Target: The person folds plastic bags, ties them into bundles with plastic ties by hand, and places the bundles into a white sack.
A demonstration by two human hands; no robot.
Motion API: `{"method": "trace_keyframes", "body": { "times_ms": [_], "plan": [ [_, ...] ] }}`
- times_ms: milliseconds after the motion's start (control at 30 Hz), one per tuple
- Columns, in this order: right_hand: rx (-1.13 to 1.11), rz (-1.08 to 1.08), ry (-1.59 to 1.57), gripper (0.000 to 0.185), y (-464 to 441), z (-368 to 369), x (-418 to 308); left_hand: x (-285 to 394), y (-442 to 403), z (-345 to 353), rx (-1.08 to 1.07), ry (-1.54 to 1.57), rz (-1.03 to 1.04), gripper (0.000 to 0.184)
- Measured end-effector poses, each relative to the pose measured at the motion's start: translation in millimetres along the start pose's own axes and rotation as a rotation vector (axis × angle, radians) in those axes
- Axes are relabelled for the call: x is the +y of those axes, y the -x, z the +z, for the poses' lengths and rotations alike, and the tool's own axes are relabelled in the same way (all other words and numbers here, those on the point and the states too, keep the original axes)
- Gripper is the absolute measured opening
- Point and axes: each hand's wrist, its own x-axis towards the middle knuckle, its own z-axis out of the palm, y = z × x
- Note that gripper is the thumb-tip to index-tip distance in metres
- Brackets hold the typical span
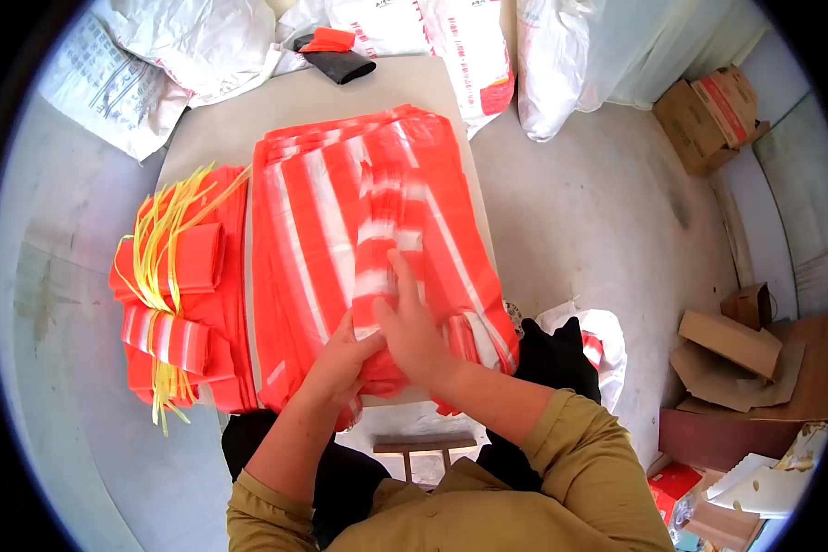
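A pile of red-and-white striped plastic bags [294, 239] lies flat on the table. On top of it runs a narrow folded striped strip [377, 230], blurred at its far end. My right hand [409, 327] rests on the near part of this strip, its fingers apart and pointing away from me. My left hand [345, 359] is just to the left, at the strip's near end, thumb reaching toward my right hand; its fingers are partly hidden. Left of the pile, yellow ties [161, 244] lie over folded red bundles [193, 258] and a striped roll [166, 339].
White sacks [193, 46] stand beyond the table [221, 115], which carries a black and red item [336, 60] at its far edge. Cardboard boxes [708, 120] are at the far right, with opened cartons [736, 359] nearer. A white bag [612, 340] sits beside my knee.
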Motion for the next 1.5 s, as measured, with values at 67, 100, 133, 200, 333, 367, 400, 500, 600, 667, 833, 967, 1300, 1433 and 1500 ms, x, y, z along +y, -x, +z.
{"method": "trace_keyframes", "body": {
  "times_ms": [67,100,133,200,333,367,400,500,600,667,833,967,1300,1433,1500],
  "plan": [
    [0.02,0.013,-0.039,0.07,2,4,-3,1,1,-1,-0.009,-0.005,0.013,0.072],
    [0.036,0.01,0.006,0.07,5,-7,-4,-10,-6,6,-0.039,0.011,0.025,0.072],
    [0.048,0.0,0.018,0.07,6,-6,-4,-15,-8,3,-0.048,0.001,0.04,0.072],
    [0.055,-0.008,0.06,0.069,6,-6,-2,-19,-7,1,-0.038,-0.029,0.05,0.071],
    [0.036,-0.044,0.206,0.064,-12,-14,6,-18,-5,0,0.028,-0.115,0.044,0.07],
    [0.031,-0.053,0.249,0.062,-16,-17,4,-19,-4,1,0.044,-0.135,0.036,0.071],
    [-0.012,-0.034,0.218,0.06,-23,-21,0,-18,-2,1,0.053,-0.164,0.04,0.071],
    [-0.081,0.053,0.115,0.055,-41,-30,-12,-18,11,2,0.058,-0.227,0.056,0.072],
    [-0.089,0.169,0.003,0.055,-50,-35,-19,-19,21,-2,0.047,-0.233,0.063,0.072],
    [-0.091,0.217,-0.125,0.056,-59,-38,-18,-18,30,-4,0.048,-0.246,0.043,0.071],
    [-0.028,0.191,-0.216,0.057,-77,-51,-20,-26,39,-13,0.0,-0.165,0.045,0.08],
    [0.184,-0.134,0.21,0.062,-91,-60,-1,-20,41,-17,-0.001,-0.089,-0.014,0.085],
    [0.027,0.1,-0.086,0.099,-28,-51,0,-26,31,-12,-0.062,0.024,0.038,0.104],
    [0.052,0.053,-0.048,0.104,-34,-52,7,-14,37,13,-0.032,-0.173,0.079,0.112],
    [0.06,0.048,-0.035,0.103,-34,-50,-1,-12,38,18,-0.043,-0.245,0.134,0.115]
  ]
}}
